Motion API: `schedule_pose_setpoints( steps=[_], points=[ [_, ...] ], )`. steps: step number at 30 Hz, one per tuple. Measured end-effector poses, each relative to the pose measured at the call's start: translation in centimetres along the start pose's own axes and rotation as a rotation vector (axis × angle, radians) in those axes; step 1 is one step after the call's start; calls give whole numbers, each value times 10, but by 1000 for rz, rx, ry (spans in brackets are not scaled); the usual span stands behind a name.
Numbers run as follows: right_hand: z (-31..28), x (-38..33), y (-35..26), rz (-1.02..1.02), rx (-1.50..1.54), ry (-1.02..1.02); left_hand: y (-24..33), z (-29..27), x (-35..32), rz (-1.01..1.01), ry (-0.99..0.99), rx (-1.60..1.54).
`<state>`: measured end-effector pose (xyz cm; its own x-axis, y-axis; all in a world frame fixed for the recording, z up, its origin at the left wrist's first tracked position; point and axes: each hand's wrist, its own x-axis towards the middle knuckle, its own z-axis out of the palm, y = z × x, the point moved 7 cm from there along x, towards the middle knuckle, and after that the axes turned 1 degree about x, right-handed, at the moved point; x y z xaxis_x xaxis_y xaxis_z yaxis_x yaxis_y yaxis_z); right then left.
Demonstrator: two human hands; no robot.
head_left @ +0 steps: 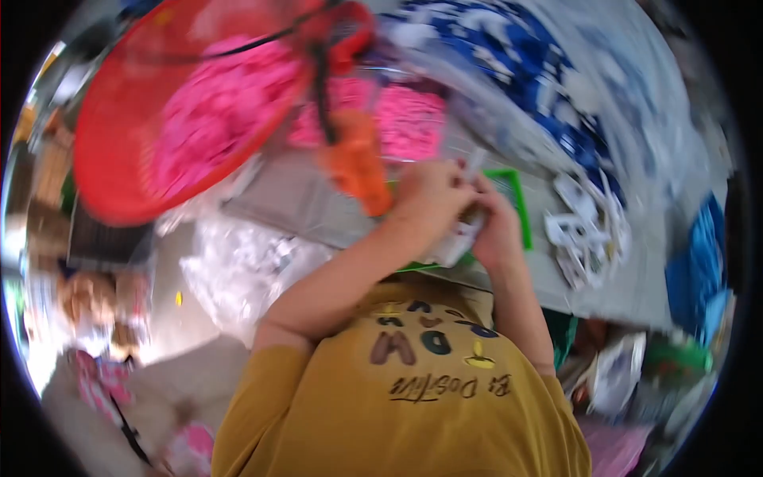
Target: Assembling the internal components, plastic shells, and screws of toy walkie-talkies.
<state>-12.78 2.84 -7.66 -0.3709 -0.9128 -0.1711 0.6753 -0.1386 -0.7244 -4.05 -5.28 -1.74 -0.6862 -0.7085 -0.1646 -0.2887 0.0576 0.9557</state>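
Two hands meet over the grey table (628,292): my left hand (429,192) and my right hand (498,230). My right fingers are curled narrow around a white piece (455,245), located above the green tray (521,211). My left fingers bend in beside it; blur prevents me from telling whether they grip. A pale strip (477,163) projects on the far side of the fingers; I cannot tell whether it joins the white piece.

Handling: I judge the piece light and smooth, possibly slippery, with stiffness uncertain. Hold by the edges, using light fingertip pressure to avoid creasing.

Surroundings: an orange object (358,163) is just left of my left hand; farther left stands a red basin (111,151) containing pink pieces (226,119). White parts (584,226) lie to the right.
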Motion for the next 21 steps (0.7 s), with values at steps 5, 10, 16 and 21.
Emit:
schedule_pose_setpoints(
  steps=[5,10,16,21],
  points=[
    [5,-16,-11,40,18,-17,3,2,13,300,175,237],
    [-12,-23,-12,-110,-370,91,7,11,11,332,203,246],
    [-10,-32,-11,-158,-256,117,8,17,6,346,150,103],
    [-13,-31,-7,-2,53,129,-10,15,17,309,24,91]
  ],
)
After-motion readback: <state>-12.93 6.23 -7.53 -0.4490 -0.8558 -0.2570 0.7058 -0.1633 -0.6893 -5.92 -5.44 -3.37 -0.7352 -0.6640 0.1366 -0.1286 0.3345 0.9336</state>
